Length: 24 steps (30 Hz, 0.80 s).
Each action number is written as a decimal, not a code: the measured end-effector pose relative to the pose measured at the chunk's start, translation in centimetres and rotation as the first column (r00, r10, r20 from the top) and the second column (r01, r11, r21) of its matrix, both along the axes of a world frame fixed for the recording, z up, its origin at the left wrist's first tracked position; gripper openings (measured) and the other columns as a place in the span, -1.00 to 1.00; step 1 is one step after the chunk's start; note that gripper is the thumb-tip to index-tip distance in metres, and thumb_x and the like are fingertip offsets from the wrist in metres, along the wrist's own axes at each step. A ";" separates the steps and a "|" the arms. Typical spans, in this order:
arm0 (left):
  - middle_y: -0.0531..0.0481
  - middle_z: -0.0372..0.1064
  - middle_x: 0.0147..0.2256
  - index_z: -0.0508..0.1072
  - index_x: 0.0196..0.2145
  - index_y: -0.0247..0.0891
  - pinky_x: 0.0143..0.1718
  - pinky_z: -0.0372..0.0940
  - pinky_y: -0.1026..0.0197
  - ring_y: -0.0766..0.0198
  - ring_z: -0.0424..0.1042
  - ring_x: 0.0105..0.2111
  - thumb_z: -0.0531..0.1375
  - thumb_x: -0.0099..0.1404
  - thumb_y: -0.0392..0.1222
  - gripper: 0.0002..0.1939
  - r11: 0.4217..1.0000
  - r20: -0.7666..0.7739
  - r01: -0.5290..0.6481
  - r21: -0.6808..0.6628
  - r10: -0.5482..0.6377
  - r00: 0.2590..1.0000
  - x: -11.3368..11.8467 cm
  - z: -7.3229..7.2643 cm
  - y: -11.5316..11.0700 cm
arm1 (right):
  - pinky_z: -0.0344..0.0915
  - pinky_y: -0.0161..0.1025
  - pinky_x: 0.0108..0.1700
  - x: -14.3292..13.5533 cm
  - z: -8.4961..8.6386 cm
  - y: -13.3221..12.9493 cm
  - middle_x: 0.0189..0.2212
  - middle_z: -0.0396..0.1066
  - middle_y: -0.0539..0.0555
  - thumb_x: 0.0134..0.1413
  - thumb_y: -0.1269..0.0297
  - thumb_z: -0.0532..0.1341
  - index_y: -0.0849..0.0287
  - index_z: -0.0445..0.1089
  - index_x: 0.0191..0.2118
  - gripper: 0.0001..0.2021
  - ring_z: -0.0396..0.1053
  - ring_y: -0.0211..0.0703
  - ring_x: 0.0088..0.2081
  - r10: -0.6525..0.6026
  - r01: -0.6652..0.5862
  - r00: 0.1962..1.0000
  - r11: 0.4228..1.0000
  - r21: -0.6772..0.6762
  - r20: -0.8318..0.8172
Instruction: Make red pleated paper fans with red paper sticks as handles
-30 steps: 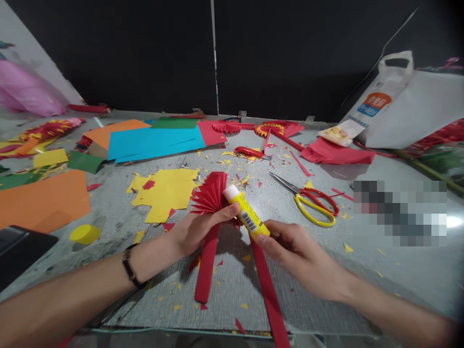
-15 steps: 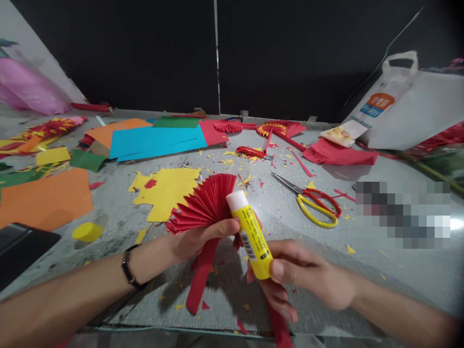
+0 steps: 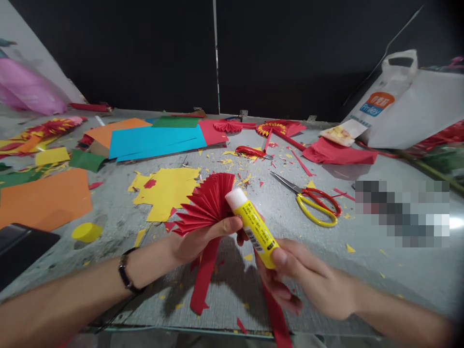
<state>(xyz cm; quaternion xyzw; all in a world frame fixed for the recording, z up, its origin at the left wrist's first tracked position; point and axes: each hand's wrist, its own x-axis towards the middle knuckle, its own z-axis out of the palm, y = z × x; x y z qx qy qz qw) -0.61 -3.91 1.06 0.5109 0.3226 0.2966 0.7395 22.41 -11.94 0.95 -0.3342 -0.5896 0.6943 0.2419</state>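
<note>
My left hand point(image 3: 212, 234) is closed on a pleated red paper fan point(image 3: 208, 200), which spreads up and to the left of the thumb. Red paper strips point(image 3: 205, 278) hang below the fan and below my right fingers. In my right hand point(image 3: 311, 275) is a yellow glue stick point(image 3: 255, 232), tilted with its white end up and left, touching or nearly touching the fan. The white end lies just above my left thumb. Part of the fan's folded base is hidden behind the glue stick and fingers.
Red-and-yellow-handled scissors point(image 3: 311, 200) lie right of centre, with red-handled ones point(image 3: 252, 152) behind. A yellow cap point(image 3: 87, 232) and a black device point(image 3: 25, 251) sit left. Yellow point(image 3: 170, 188), blue point(image 3: 155, 140) and orange point(image 3: 43, 200) paper lie around. A white bag point(image 3: 409, 111) stands back right.
The glue stick has tilted further, its lower end moving up and right with my right hand. The fan has shifted slightly and looks narrower on its left side.
</note>
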 end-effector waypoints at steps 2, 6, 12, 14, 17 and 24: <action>-0.04 0.58 -0.38 0.67 -0.42 -0.01 -0.25 0.40 0.02 0.01 0.49 -0.32 0.39 0.19 0.18 -0.75 0.999 -0.031 0.025 0.044 -0.023 0.999 0.2 0.4 -0.5 | 0.03 -0.37 -0.60 0.0 -0.3 -0.1 -0.56 0.14 -0.16 0.46 -0.31 -0.05 0.10 0.21 -0.25 -0.46 0.07 -0.39 -0.66 0.089 -0.132 0.973 0.971 -0.200 -0.213; -0.05 0.53 -0.38 0.67 -0.36 0.00 -0.51 0.23 0.12 0.15 0.35 -0.50 0.36 0.18 0.26 -0.69 0.995 -0.035 0.096 0.029 -0.095 0.995 0.7 1.0 -0.9 | 0.06 -0.39 -0.60 0.2 -0.9 0.2 -0.60 0.21 -0.14 0.43 -0.31 0.01 0.13 0.26 -0.26 -0.45 0.09 -0.39 -0.68 0.119 -0.198 0.950 0.946 -0.258 -0.290; 0.10 0.20 -0.63 0.53 -0.49 -0.02 -0.62 -0.07 0.18 0.30 0.05 -0.65 0.41 0.16 0.25 -0.65 0.998 -0.065 0.031 0.046 -0.027 0.997 1.2 0.6 -0.4 | 0.25 -0.38 -0.50 -0.2 -1.8 0.9 -0.42 0.34 -0.09 0.41 -0.16 0.21 0.13 0.25 -0.07 -0.59 0.31 -0.35 -0.53 -0.151 0.145 0.982 0.988 -0.059 -0.111; 0.09 0.30 -0.57 0.53 -0.41 -0.02 -0.60 -0.01 0.19 0.29 0.15 -0.62 0.44 0.16 0.19 -0.70 0.999 -0.074 0.001 0.054 0.003 0.997 1.3 0.4 -0.3 | 0.27 -0.36 -0.48 -0.5 -1.9 1.0 -0.40 0.33 -0.09 0.40 -0.13 0.24 0.12 0.25 -0.03 -0.60 0.33 -0.33 -0.50 -0.211 0.210 0.977 0.977 -0.020 -0.023; 0.09 0.34 -0.53 0.54 -0.33 -0.06 -0.59 -0.02 0.20 0.30 0.18 -0.60 0.43 0.18 0.16 -0.70 0.998 -0.121 -0.010 0.065 0.018 0.992 1.3 0.2 -0.3 | 0.24 -0.33 -0.47 -0.8 -1.9 1.1 -0.47 0.28 -0.12 0.43 -0.13 0.19 0.13 0.27 -0.04 -0.61 0.27 -0.31 -0.51 -0.277 0.276 0.960 0.961 0.026 0.048; 0.16 0.30 -0.51 0.46 -0.26 -0.13 -0.60 -0.08 0.24 0.40 0.11 -0.62 0.49 0.06 0.06 -0.60 0.996 -0.117 -0.085 -0.022 0.082 0.990 1.5 0.8 0.0 | 0.04 -0.28 -0.52 1.2 -1.3 2.3 -0.58 0.18 -0.10 0.40 -0.22 0.15 0.11 0.30 -0.38 -0.50 0.07 -0.30 -0.56 -0.502 0.512 0.859 0.839 0.184 -0.098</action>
